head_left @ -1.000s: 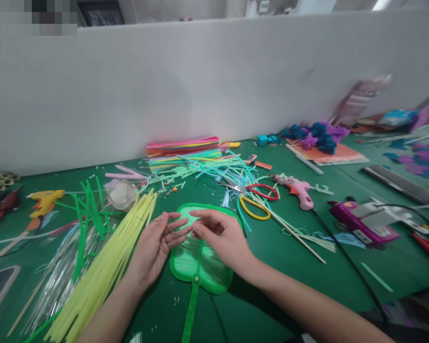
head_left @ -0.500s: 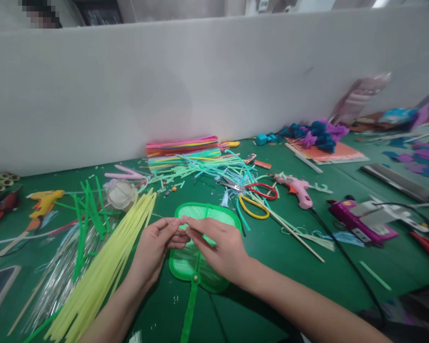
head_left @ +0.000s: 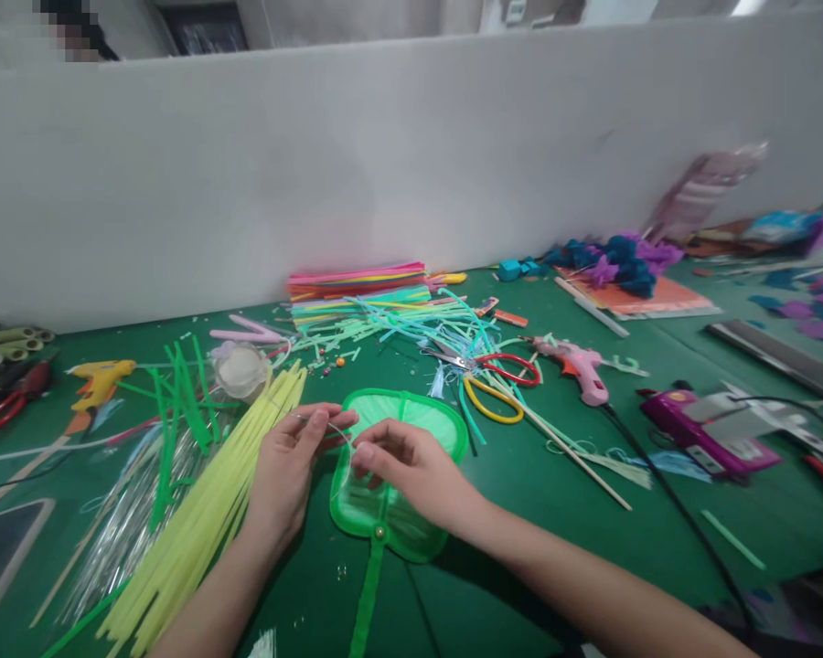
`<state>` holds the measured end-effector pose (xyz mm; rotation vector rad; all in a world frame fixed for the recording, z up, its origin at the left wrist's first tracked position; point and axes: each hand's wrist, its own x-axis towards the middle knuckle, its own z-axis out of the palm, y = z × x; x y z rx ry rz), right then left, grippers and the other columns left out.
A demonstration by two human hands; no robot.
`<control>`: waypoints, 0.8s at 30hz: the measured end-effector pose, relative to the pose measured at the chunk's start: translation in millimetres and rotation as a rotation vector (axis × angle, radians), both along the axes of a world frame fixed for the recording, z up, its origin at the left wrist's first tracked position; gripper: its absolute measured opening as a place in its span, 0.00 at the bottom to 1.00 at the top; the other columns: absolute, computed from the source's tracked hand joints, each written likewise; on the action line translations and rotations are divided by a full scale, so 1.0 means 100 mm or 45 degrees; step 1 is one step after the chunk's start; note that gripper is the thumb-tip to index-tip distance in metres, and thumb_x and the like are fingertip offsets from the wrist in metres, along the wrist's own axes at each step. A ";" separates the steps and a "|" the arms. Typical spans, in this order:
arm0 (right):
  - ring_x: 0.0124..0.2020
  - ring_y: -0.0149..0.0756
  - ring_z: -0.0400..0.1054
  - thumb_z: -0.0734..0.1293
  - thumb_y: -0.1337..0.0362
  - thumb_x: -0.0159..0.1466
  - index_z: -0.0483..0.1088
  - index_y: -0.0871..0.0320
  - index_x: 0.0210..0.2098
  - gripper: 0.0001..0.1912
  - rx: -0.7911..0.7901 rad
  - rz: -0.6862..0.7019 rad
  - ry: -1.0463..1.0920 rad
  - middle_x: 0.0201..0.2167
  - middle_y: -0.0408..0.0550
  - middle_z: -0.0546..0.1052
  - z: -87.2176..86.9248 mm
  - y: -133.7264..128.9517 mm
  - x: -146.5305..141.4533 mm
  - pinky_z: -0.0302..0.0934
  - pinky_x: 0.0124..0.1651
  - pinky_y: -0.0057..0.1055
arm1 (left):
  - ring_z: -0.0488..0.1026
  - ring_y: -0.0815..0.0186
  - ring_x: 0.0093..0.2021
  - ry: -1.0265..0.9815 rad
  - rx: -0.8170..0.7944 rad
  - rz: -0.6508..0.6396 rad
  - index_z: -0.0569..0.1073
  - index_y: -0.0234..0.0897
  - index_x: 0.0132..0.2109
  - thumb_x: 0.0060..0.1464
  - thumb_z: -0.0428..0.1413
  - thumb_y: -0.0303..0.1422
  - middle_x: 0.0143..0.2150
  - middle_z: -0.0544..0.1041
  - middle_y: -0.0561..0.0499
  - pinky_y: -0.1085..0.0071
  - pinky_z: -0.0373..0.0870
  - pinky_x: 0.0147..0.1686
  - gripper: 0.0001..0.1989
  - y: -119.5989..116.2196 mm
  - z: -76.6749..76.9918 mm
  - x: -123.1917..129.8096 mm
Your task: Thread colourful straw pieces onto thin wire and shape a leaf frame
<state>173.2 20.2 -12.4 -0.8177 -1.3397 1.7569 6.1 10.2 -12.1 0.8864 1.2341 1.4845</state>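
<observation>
Above a green leaf-shaped hand fan (head_left: 425,416) my two hands are close together but apart. My left hand (head_left: 294,461) pinches a thin pale thread (head_left: 341,433) between thumb and forefinger; a fine, needle-like end sticks out at its left side. From there the thread curves over to my right hand (head_left: 411,466), whose thumb and fingertips are closed on it. The fan lies flat on the table beneath, its green-wrapped handle (head_left: 366,599) pointing toward me and a small gold bead (head_left: 379,532) at the joint. My hands cover part of the fan.
Yellow pipe cleaners (head_left: 206,512) lie left of my hands, beside silver strips (head_left: 133,512) and a yellow glue gun (head_left: 102,379). Scissors (head_left: 494,388), a pink glue gun (head_left: 582,366) with its cable, and a purple power strip (head_left: 700,429) are at right. A white partition (head_left: 384,164) stands behind.
My hands have drawn apart from fingertips touching, and the thread now shows stretched in a curve between them. The view has shifted slightly.
</observation>
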 end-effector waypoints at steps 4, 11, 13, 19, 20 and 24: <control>0.30 0.30 0.75 0.77 0.50 0.52 0.71 0.60 0.35 0.22 -0.323 0.158 0.195 0.28 0.44 0.79 0.00 0.01 -0.04 0.68 0.34 0.27 | 0.81 0.60 0.41 0.017 -0.064 -0.036 0.79 0.35 0.40 0.50 0.66 0.44 0.39 0.84 0.44 0.70 0.76 0.40 0.17 -0.01 0.02 0.04; 0.28 0.29 0.75 0.78 0.53 0.51 0.76 0.61 0.35 0.20 -0.238 -0.137 0.143 0.27 0.44 0.80 0.06 0.27 0.18 0.68 0.33 0.26 | 0.81 0.57 0.36 0.344 -0.130 -0.250 0.80 0.35 0.45 0.57 0.58 0.49 0.38 0.84 0.42 0.65 0.76 0.37 0.21 -0.07 0.02 0.09; 0.28 0.29 0.75 0.78 0.53 0.50 0.76 0.61 0.35 0.20 -0.219 -0.144 0.076 0.27 0.45 0.81 0.04 0.37 0.27 0.68 0.33 0.26 | 0.80 0.57 0.34 0.701 0.011 -0.177 0.82 0.38 0.41 0.57 0.59 0.45 0.34 0.84 0.46 0.67 0.75 0.37 0.16 -0.10 0.04 0.06; 0.27 0.29 0.75 0.79 0.52 0.49 0.77 0.62 0.35 0.22 -0.199 -0.108 -0.029 0.27 0.47 0.81 -0.01 0.54 0.41 0.69 0.33 0.26 | 0.75 0.56 0.49 1.225 0.299 0.431 0.80 0.44 0.49 0.61 0.56 0.40 0.51 0.80 0.47 0.66 0.67 0.52 0.13 0.01 0.14 -0.33; 0.27 0.29 0.75 0.79 0.52 0.48 0.77 0.62 0.34 0.22 -0.198 -0.122 -0.021 0.27 0.46 0.81 0.00 0.55 0.41 0.69 0.33 0.26 | 0.75 0.56 0.48 1.261 0.231 0.425 0.78 0.43 0.52 0.61 0.55 0.43 0.52 0.79 0.46 0.65 0.68 0.50 0.16 0.06 0.12 -0.42; 0.27 0.29 0.75 0.79 0.53 0.50 0.77 0.62 0.35 0.21 -0.168 -0.153 0.000 0.28 0.45 0.80 0.05 0.52 0.40 0.69 0.34 0.27 | 0.75 0.53 0.52 0.990 0.028 0.264 0.74 0.38 0.55 0.59 0.55 0.50 0.52 0.79 0.42 0.65 0.70 0.46 0.25 0.23 -0.01 -0.61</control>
